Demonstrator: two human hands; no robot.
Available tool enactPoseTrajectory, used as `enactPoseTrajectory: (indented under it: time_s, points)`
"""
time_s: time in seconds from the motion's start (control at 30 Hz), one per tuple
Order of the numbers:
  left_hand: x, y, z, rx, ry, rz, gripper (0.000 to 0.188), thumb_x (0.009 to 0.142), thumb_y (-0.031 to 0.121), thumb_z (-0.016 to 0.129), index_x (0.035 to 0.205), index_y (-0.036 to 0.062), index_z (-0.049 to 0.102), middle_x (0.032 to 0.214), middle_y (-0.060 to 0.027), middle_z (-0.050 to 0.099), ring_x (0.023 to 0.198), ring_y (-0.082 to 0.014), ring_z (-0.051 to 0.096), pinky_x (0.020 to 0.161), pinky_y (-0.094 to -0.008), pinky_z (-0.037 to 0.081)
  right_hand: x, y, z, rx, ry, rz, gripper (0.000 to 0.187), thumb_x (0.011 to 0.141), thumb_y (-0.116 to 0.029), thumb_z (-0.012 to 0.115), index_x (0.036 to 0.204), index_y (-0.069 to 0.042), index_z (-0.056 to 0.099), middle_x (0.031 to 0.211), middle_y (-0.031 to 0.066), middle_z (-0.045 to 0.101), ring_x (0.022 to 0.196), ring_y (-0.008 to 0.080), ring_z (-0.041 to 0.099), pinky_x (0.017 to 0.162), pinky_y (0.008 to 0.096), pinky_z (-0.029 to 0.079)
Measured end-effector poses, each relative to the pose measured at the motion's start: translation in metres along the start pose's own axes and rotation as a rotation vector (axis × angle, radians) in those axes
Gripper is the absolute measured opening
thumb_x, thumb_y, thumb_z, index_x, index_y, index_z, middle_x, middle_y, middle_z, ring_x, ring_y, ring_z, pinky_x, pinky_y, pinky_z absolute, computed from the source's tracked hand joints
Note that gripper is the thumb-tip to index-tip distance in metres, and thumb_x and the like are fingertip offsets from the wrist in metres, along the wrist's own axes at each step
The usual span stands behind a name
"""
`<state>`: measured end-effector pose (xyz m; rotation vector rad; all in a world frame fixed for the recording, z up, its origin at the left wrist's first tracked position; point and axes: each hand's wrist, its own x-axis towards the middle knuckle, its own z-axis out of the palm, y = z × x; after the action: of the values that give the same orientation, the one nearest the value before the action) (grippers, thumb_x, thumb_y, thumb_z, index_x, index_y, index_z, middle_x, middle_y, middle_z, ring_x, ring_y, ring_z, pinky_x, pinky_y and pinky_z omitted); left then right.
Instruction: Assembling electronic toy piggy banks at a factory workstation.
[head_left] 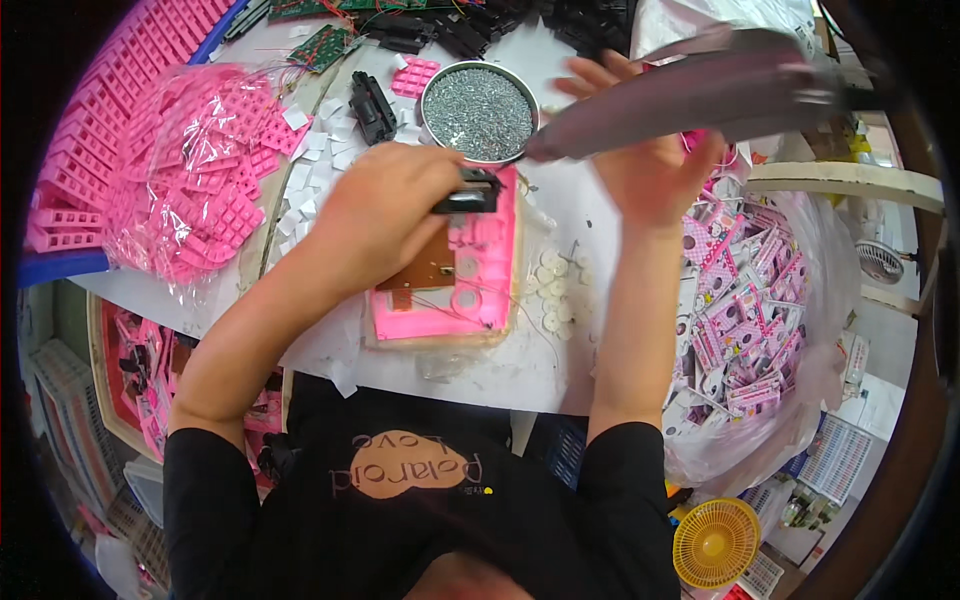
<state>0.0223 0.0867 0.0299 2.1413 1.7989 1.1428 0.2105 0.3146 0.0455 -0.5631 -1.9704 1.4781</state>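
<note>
My left hand (385, 205) is closed on a black plastic part (470, 192), held over the upper end of a pink plastic casing (440, 325). Inside the casing lie a brown circuit board (425, 265) and thin wires. To the right, my right hand (645, 170) has its fingers spread beneath a dark, blurred power screwdriver (700, 100). That tool crosses in front of the palm, its tip pointing left; no fingers wrap over its visible side. Beyond the casing sits a round dish of small metal screws (478, 112).
A clear bag of pink keypads (190, 170) lies at the left beside a blue crate (70, 265) of pink parts. White discs (553, 290) lie right of the casing. A plastic bag of printed pink pieces (740, 310) stands at the right. Black parts (400, 30) line the back.
</note>
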Motion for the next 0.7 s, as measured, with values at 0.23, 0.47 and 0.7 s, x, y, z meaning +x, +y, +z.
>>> enactPoseTrajectory:
  time_s: [0.23,0.47,0.7]
  points:
    - [-0.078,0.05,-0.17,0.094,-0.258,-0.318,0.027,0.072,-0.001,0.069,0.097,0.0019,0.06,0.113,-0.0193,0.064,0.103,-0.0413,0.061,0.092,-0.0442,0.048,0.005,0.072,-0.135,-1.746,0.035,0.635,0.04,0.094,-0.035,0.054,0.123,-0.01,0.069,0.123,0.0208,0.067,0.113,0.0409,0.064,0.092,0.0493,0.054]
    - [-0.245,0.043,-0.233,0.603,-1.06,-1.066,0.029,0.072,0.002,0.065,0.101,0.0036,0.064,0.112,-0.0183,0.063,0.113,-0.0376,0.057,0.113,-0.0546,0.031,0.012,0.102,-0.141,-1.607,0.259,0.25,0.042,0.094,-0.039,0.058,0.12,-0.006,0.06,0.108,0.0284,0.068,0.106,0.0438,0.066,0.092,0.0559,0.05]
    - [-0.155,0.053,-0.146,0.185,-0.68,-0.349,0.043,0.074,0.014,0.078,0.113,0.0051,0.063,0.116,-0.0128,0.063,0.11,-0.0319,0.06,0.098,-0.0446,0.046,-0.009,0.084,-0.08,-1.541,0.177,0.047,0.037,0.084,-0.029,0.072,0.109,-0.003,0.065,0.103,0.0222,0.068,0.093,0.045,0.064,0.084,0.0514,0.051]
